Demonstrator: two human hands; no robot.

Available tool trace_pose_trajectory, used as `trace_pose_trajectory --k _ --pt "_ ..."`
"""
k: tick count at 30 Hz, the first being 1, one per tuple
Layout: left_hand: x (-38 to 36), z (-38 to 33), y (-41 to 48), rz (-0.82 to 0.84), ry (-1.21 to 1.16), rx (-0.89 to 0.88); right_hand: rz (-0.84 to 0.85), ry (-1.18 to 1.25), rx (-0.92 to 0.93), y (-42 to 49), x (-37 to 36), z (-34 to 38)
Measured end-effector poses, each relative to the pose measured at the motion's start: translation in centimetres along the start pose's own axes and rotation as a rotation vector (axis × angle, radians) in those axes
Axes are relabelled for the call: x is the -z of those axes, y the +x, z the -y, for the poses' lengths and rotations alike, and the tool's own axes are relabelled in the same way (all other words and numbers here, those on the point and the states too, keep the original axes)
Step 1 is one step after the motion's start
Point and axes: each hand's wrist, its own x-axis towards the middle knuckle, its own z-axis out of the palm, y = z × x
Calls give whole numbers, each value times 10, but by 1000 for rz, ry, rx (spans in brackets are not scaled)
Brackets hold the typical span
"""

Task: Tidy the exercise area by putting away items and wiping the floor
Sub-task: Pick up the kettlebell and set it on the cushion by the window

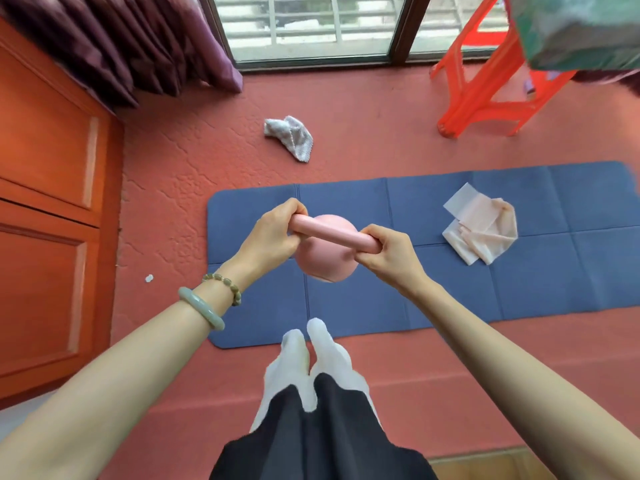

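A red textured floor (381,133) is seen, and a blue mat (519,289) is spread flat on it. From the mat's left end, a crumpled grey-white cloth (291,136) is laid at 12 o'clock. An orange stool (498,107) is stood at 2 o'clock, and a small white scrap (149,278) is found at 9 o'clock.

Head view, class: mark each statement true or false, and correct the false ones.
1. The left hand and the right hand grip the pink kettlebell by its handle. True.
2. The grey rag lies on the blue mat. False: it lies on the red floor beyond the mat.
3. A pale folded cloth lies on the mat. True.
4. The orange stool stands on the mat. False: it stands on the floor by the window.
5. Two bracelets sit on the right wrist. False: they are on the left wrist.
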Motion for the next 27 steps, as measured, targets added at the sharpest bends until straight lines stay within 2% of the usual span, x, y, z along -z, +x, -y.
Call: trace_pose_trajectory --k 7,13,19,27 --pt "88 -149 -64 81 94 -164 -38 18 5 -102 107 116" --pt "119 -251 -99 216 158 -374 -131 25 -1 -190 187 168" --pt "92 -333 -108 320 147 -556 -292 119 -58 -270 254 171" --pt "-11 -455 -99 471 176 -757 -508 120 -216 -354 342 102"
